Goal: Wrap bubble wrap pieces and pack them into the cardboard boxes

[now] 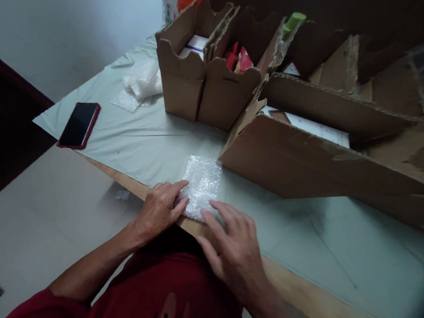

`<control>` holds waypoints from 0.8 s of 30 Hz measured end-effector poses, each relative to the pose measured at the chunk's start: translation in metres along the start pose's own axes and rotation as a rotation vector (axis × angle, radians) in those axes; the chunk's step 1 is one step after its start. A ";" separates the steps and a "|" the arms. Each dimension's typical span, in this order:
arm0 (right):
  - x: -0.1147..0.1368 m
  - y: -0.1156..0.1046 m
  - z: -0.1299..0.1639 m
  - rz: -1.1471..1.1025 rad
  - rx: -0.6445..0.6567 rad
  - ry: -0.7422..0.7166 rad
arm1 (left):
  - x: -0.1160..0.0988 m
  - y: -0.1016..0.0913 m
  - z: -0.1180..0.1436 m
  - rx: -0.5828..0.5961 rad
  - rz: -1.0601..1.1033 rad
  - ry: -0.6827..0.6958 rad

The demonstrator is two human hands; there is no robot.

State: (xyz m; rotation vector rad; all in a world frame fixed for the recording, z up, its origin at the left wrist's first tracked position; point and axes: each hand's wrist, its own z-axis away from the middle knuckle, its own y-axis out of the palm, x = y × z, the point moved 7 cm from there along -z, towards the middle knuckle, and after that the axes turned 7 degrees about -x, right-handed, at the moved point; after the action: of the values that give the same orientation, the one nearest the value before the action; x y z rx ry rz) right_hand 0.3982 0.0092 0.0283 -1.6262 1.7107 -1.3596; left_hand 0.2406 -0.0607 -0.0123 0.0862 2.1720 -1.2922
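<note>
Bubble wrap [201, 185]: a small, roughly square sheet, clear and whitish, its surface knobbly and glinting, lying flat near the front edge of the worktop [155, 140]. Left hand [161, 209] pressed on the sheet's left edge, fingers stretched flat, gripping nothing. Right hand [231, 246] resting on the sheet's near right corner, fingers spread and loose, likewise closed on nothing. Just behind and right of the sheet, a long low cardboard box [307, 161] with torn rims. Farther behind the sheet, two upright cardboard boxes [203, 87] side by side, packets inside. Left of those, a heap of more clear wrap [142, 82]. Far left of the sheet, a dark phone [79, 124] in a red case.
</note>
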 end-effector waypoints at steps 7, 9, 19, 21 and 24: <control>-0.012 0.013 -0.018 -0.244 0.179 0.072 | -0.017 -0.032 0.012 -0.047 0.122 0.207; -0.020 0.012 -0.016 -0.326 0.222 0.160 | -0.021 -0.034 0.015 0.022 0.204 0.277; -0.007 0.011 -0.017 0.021 0.071 0.029 | 0.003 -0.004 -0.016 0.070 0.096 0.008; -0.010 0.021 -0.020 0.008 0.132 0.029 | 0.004 -0.013 -0.010 -0.038 0.159 -0.067; -0.027 0.021 -0.023 -0.088 0.051 0.166 | 0.010 -0.021 0.013 -0.126 0.410 -0.305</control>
State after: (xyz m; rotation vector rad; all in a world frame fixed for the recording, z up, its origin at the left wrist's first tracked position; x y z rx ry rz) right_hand 0.3744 0.0394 0.0121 -1.6176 1.6979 -1.6074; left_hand 0.2315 -0.0846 -0.0053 0.2526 1.8470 -0.8726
